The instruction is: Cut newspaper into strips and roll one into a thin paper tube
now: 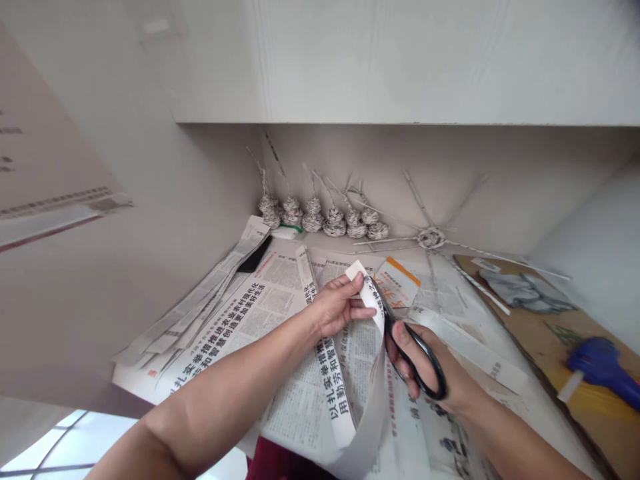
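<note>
Over a newspaper-strewn tabletop (533, 403), left hand (343, 303) pinches a paper strip (371, 297); right hand (423, 357) grips scissors (389, 323) lengthwise along its right edge.

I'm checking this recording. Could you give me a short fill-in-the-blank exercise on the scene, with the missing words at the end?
1. The right hand holds a pair of black-handled ____.
2. The left hand pinches a paper strip printed with characters in the colour ____.
3. The woven gourd-like shapes lined up at the back number ____.
4. The gun-shaped tool at the right is coloured ____.

Missing words: scissors; black; six; blue.
</note>
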The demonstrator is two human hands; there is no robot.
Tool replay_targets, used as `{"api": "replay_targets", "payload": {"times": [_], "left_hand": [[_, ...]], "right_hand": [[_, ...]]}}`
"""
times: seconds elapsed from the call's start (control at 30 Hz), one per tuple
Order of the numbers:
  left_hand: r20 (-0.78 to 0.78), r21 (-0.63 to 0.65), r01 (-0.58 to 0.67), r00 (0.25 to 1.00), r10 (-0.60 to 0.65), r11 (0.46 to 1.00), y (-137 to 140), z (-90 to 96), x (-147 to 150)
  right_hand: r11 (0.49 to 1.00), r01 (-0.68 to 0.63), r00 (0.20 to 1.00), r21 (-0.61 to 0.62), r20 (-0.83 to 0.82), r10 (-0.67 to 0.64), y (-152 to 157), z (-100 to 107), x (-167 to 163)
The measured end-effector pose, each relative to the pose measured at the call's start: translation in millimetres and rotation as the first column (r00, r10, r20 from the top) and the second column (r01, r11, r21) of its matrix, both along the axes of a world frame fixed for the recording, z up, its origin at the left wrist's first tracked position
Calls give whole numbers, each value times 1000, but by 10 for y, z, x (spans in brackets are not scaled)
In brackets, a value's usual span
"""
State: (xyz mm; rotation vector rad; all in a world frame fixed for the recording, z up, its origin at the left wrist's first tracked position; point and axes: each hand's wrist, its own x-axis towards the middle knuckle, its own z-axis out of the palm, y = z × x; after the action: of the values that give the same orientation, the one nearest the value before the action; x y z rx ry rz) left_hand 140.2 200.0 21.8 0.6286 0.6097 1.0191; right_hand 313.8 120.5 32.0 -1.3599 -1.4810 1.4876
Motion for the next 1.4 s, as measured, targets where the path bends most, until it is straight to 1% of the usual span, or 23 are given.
{"api": "replay_targets", "payload": {"times": [0.13,0.27,0.33,0.4,0.5,0.57,0.67,0.83,0.9,0.97,1.07,1.13,1.2,1.3,1.37,1.4], "left_hand": [[-73,33,127,990,-125,991,-21,-46,11],[-83,37,155,985,-151,987,-36,-68,19],[-80,40,153,986,-150,987,-31,-69,20],[-75,44,141,988,-138,989,-22,-65,19],[-69,46,114,991,-111,992,-9,-47,16],[-64,45,104,993,-101,994,-5,-29,9],[-76,47,102,992,-98,994,-11,2,-6],[-188,56,222,960,-208,974,-51,23,-5],[-206,51,236,953,-221,970,-65,19,6],[-203,52,232,955,-217,971,-72,10,15],[-206,69,233,955,-215,970,-73,-4,16],[-219,104,234,953,-207,967,-69,-3,1],[-202,152,211,963,-179,966,-57,12,-24],[-113,209,83,992,-60,974,-24,68,-64],[-73,228,-18,997,35,973,6,120,-80],[-68,233,-58,995,76,971,18,151,-87]], "right_hand": [[994,-95,991,55,-92,99,22,-105,51],[992,-114,985,58,-127,120,24,-156,73],[994,-94,987,51,-128,100,11,-142,61],[998,-49,992,29,-113,52,-6,-105,33],[999,48,998,-26,-47,-49,-26,-34,-22],[996,75,997,-44,-2,-76,-29,-1,-49],[998,55,998,-41,-8,-56,-23,1,-49],[1000,4,994,13,-107,-2,-2,-94,24],[1000,-2,993,20,-115,4,-1,-119,34],[1000,11,994,12,-109,-10,-7,-118,22],[997,75,994,20,-85,-73,-15,-68,-3],[989,112,989,97,-108,-102,-7,-23,8],[957,167,978,239,-164,-130,18,5,52],[860,292,951,419,-225,-213,76,-25,156],[807,305,951,506,-198,-236,116,-85,224],[781,276,961,560,-156,-228,134,-117,251]]}}
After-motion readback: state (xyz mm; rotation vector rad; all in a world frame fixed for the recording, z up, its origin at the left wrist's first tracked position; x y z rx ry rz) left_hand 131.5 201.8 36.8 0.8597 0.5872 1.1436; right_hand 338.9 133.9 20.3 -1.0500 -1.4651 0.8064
